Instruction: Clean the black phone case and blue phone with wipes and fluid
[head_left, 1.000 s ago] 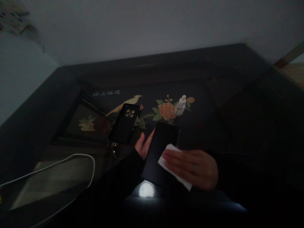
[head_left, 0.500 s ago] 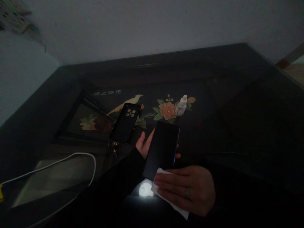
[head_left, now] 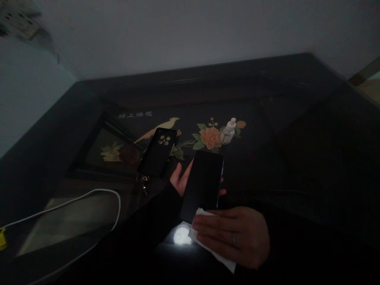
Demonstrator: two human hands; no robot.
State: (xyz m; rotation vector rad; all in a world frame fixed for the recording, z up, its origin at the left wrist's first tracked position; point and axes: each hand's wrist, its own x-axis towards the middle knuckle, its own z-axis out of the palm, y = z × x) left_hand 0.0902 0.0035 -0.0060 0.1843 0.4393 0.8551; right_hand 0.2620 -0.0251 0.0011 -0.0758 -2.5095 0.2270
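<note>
Head view: the dark table [head_left: 297, 130] is carrying one phone case [head_left: 156, 152] and one small bottle [head_left: 228, 131]. The left hand [head_left: 181, 180] is still cradling one phone [head_left: 203, 184]. The right hand [head_left: 234, 235], now lower, is pressing one white wipe [head_left: 204, 237] flat-fingered against its near end.

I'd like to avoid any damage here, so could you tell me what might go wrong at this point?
1. The phone lies loosely in the left hand above the dark table; pressure from the right hand with the white wipe at its near end could tip it out.
2. The small bottle stands just beyond the phone and could be knocked over.
3. In this dim light, smears may go unnoticed.
</note>
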